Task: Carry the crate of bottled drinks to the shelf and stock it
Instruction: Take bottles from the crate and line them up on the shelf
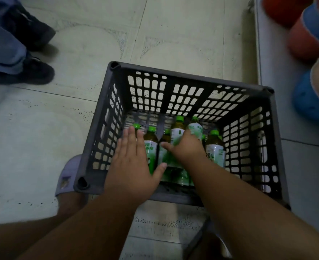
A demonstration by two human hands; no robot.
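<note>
A dark grey slatted plastic crate (pixel 190 76) stands on the tiled floor in front of me. Inside lie and stand several green-capped tea bottles (pixel 214 145) with white and green labels. My left hand (pixel 134 162) reaches into the crate's left side with straight fingers, lying over the bottles there. My right hand (pixel 186 147) is deeper in the middle, its fingers curled round a bottle (pixel 177 134) with a brown neck. Bottles under both hands are partly hidden.
Another person's legs and dark shoes (pixel 29 70) stand at the upper left. A low white shelf ledge (pixel 273 62) runs along the right, with red and blue round objects (pixel 308 34) on it. My slippered foot (pixel 68 177) is beside the crate's near-left corner.
</note>
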